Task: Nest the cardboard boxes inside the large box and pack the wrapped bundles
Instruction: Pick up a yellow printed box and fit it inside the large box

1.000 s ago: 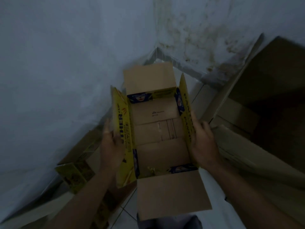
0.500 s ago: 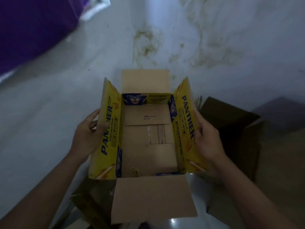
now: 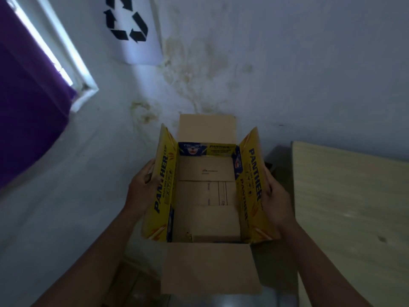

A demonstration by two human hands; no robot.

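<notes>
While the purple curtain (image 3: 28,120) and window frame (image 3: 66,52) slide by at far left, the left hand (image 3: 141,191) presses flat against the outer wall of the yellow cardboard box (image 3: 205,196), fingers curled round its upright flap. The right hand (image 3: 273,196) mirrors that clamp, so the open box hangs level in mid-air, probably for carrying to the large box. Its dim bottom looks empty, and a pale board (image 3: 354,207) lies at right.

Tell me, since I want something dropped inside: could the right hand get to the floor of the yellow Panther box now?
Probably yes: all four flaps stand open and the yellow Panther box looks empty, but the right hand must first let go of its side.
</notes>
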